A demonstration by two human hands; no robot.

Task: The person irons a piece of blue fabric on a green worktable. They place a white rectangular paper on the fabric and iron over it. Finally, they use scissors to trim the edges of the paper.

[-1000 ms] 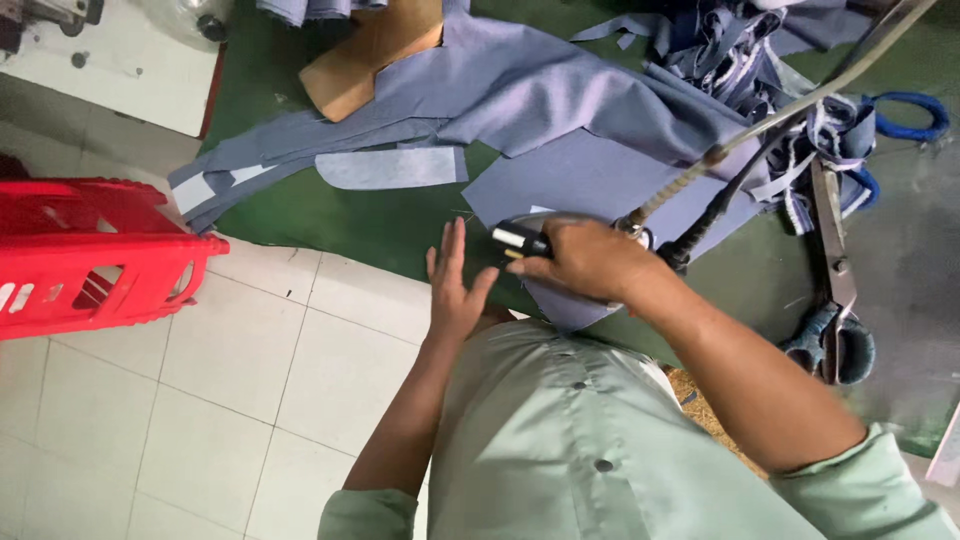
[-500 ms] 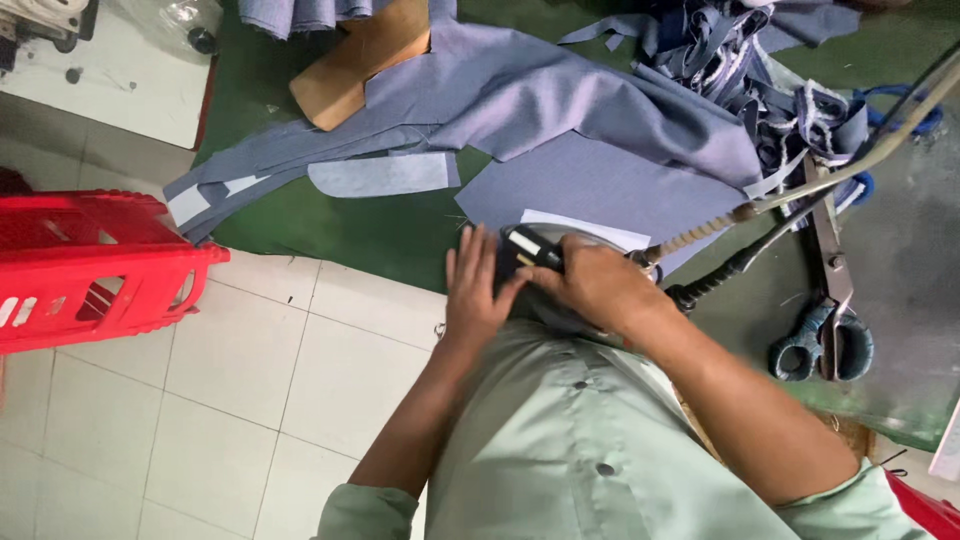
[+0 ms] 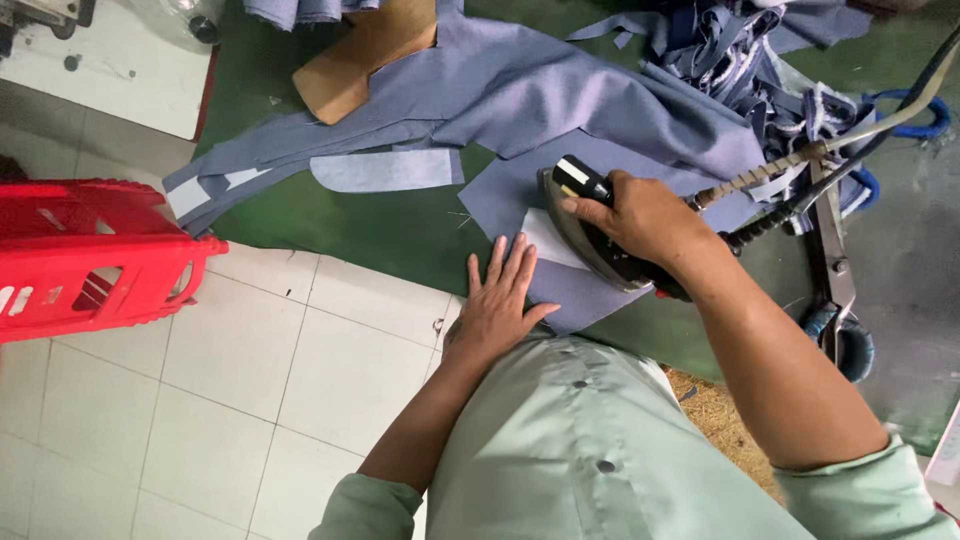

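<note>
My right hand (image 3: 648,218) grips the black handle of a steam iron (image 3: 590,235) that rests on a flat blue-grey fabric piece (image 3: 520,195) on the green table (image 3: 380,225). A small white patch (image 3: 545,240) lies on the fabric just beside the iron's sole. My left hand (image 3: 497,300) lies flat, fingers spread, on the fabric's near edge, close to the white patch. The iron's hose and cord (image 3: 820,150) run off to the upper right.
More blue-grey fabric pieces (image 3: 560,90) and scraps (image 3: 740,50) are heaped at the back. Large scissors (image 3: 835,290) lie at the right. A brown wooden block (image 3: 365,50) sits at the far side, a red plastic crate (image 3: 90,255) stands on the tiled floor at left.
My right hand has lifted the iron forward onto the fabric, uncovering the white patch. My left hand has stayed flat at the fabric's near edge.
</note>
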